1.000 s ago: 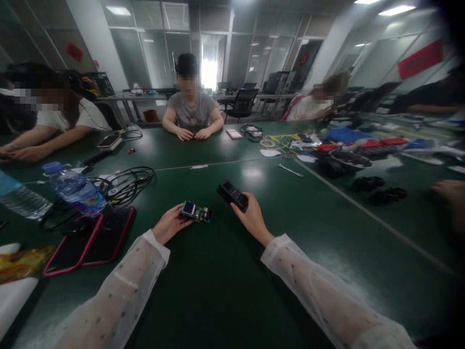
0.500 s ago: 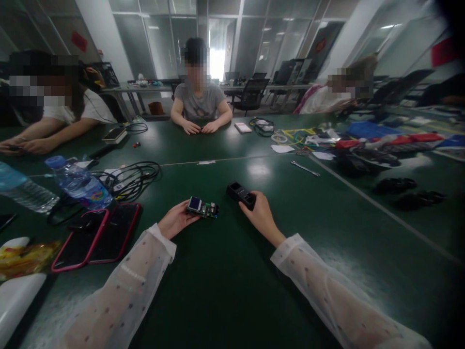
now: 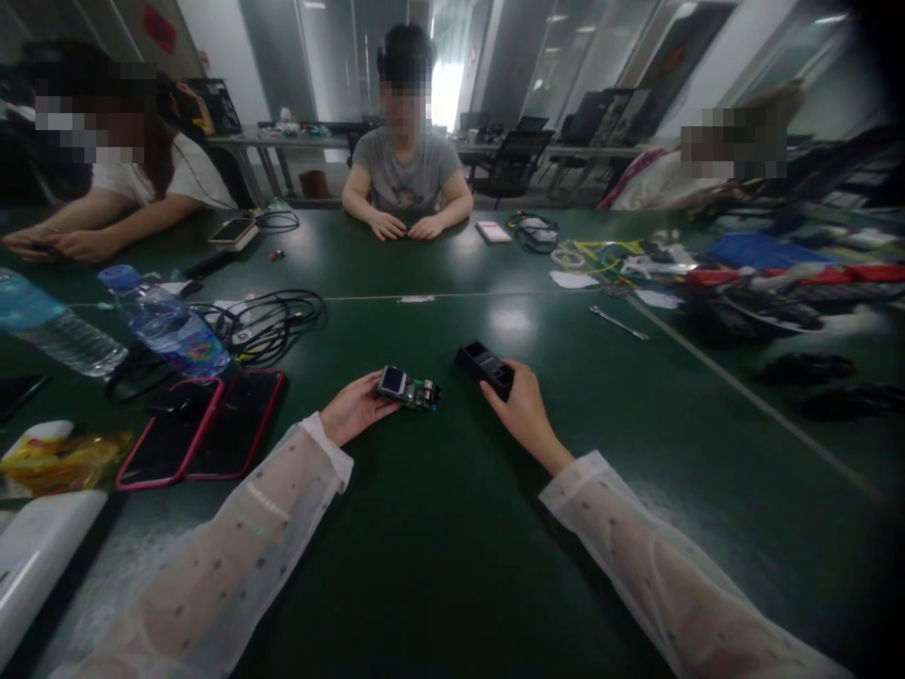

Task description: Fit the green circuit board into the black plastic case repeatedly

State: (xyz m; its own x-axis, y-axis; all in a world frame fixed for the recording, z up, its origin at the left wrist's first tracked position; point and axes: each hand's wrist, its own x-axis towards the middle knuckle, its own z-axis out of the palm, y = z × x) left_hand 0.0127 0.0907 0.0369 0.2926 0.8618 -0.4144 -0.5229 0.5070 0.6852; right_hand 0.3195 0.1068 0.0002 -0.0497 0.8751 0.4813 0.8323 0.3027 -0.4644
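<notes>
Near the middle of the green table (image 3: 424, 528), my left hand (image 3: 355, 407) grips the left end of a small circuit board (image 3: 417, 392) with a little screen on it. My right hand (image 3: 524, 404) is closed round the near end of a black handheld device (image 3: 484, 366), whose far end points up and to the left. A narrow gap separates the board from the device; they do not touch.
Two bottles (image 3: 166, 325), coiled black cables (image 3: 283, 321) and two red-edged phones (image 3: 237, 424) lie at the left. A wrench (image 3: 618, 322) and a heap of cables and tools (image 3: 770, 259) are at the right. A person (image 3: 406, 170) sits opposite, others at both sides.
The whole view has shifted, with the table's objects and both hands appearing a little farther right and higher. Both hands keep hold of the same things.
</notes>
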